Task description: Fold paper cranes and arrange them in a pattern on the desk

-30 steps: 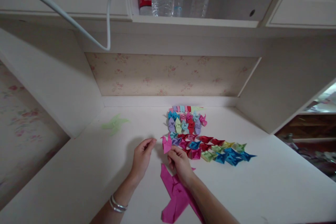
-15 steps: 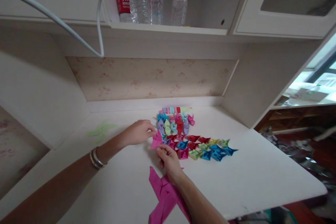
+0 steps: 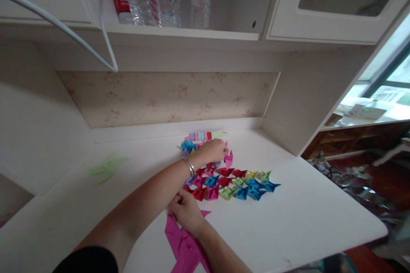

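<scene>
My left hand [image 3: 214, 152], with silver bangles [image 3: 188, 166] at the wrist, reaches across to the right. Its fingers pinch a small pink paper crane [image 3: 228, 160] at the right end of a cluster of small paper cranes [image 3: 188, 146], partly hiding that cluster. Beneath the left forearm, my right hand [image 3: 185, 211] is closed, with curled fingers and nothing visible in them. It hovers over a large magenta folded-paper piece [image 3: 187, 247], partly covered by my right arm. In front of the cluster lie rows of colourful folded paper pieces [image 3: 225, 192].
A pale green folded paper [image 3: 107, 169] lies on the left of the white tabletop [image 3: 288, 226]. Along the back is a row of coloured paper pieces [image 3: 201, 136]. Plastic bottles [image 3: 200, 0] stand on the shelf above. A white cable [image 3: 64, 30] hangs at upper left.
My left hand has taken the small pink crane from my right hand and carried it rightward to the cluster. My right hand has drawn down and left. The view has turned right.
</scene>
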### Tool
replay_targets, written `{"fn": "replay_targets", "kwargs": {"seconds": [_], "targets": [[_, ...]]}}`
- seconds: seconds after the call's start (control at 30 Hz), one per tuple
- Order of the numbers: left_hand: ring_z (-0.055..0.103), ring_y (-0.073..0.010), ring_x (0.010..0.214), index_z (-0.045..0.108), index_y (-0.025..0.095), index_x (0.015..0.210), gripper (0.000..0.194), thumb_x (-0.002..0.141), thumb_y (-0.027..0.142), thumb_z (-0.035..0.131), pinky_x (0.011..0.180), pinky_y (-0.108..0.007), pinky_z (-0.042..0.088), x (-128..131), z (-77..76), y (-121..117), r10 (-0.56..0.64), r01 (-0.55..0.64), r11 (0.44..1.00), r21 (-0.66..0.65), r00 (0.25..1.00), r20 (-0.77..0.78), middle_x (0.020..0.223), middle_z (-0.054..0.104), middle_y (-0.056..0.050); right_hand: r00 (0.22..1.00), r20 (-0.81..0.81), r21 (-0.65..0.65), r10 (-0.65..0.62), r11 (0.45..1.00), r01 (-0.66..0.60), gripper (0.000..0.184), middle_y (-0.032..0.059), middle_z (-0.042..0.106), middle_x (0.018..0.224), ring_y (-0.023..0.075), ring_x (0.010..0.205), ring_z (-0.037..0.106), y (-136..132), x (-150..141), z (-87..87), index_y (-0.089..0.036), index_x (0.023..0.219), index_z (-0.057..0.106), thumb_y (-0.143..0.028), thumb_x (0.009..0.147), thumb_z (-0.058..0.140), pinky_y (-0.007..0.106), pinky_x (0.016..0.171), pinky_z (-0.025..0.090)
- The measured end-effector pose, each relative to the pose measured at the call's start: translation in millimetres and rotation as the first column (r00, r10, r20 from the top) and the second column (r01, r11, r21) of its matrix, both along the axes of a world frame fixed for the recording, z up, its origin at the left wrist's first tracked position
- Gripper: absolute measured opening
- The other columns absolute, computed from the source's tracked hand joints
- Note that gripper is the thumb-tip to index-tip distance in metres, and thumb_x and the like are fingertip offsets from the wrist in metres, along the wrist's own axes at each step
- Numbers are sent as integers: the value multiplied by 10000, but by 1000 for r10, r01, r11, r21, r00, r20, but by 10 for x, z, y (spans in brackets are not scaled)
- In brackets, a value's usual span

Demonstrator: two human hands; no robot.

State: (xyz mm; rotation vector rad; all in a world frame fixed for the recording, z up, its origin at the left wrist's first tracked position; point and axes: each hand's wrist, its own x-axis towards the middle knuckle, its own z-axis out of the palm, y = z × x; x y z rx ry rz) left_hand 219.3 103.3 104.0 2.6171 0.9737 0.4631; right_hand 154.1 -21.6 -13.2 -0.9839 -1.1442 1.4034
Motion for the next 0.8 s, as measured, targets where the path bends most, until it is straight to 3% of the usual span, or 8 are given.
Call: {"fn": "replay_targets", "kwargs": {"seconds": [0.07,0.13,0.2,0.33,0.5,0.8], "targets": [[647,-230,711,743,149,735,188,759,217,569,635,-298,453,142,-74,49,-15,18,999,44,997,-77,765,707,-140,1000,20,39,7,999,-8,53,-69,494,485,65,404,386,-10,8,37,-170,666,601,-185,716,610,177,393,285],[655,-238,749,737,126,772,207,777,177,536,665,-307,471,236,-156,79,-14,25,997,71,989,-146,801,700,-158,999,41,124,-1,992,-4,85,-37,592,574,102,492,499,-28,17,104,-176,652,629,-143,711,576,201,470,392],[659,-243,795,728,111,820,223,791,148,510,702,-319,489,294,-240,96,-8,28,995,91,978,-208,853,691,-169,999,41,224,-19,975,9,134,-6,686,749,161,676,611,-47,30,182,-187,744,677,-132,711,559,255,637,487],[657,-260,849,703,80,889,239,809,110,480,732,-356,512,348,-369,111,10,31,991,128,953,-304,893,670,-184,998,50,291,-36,956,20,246,40,705,1019,223,909,645,-61,62,274,-186,950,682,-195,728,577,322,831,503],[657,-270,852,690,56,899,261,794,26,454,718,-365,521,336,-421,117,1,65,982,179,938,-347,862,663,-185,989,138,321,-45,947,-2,270,56,684,1103,241,968,642,-57,82,294,-194,999,674,-265,744,619,349,874,504],[636,-260,907,681,77,927,278,821,39,427,745,-369,514,228,-416,82,9,72,965,253,952,-305,934,654,-164,968,244,316,-54,948,-27,283,63,686,1100,233,963,641,-54,73,260,-184,1066,656,-270,807,577,362,891,505]]}}
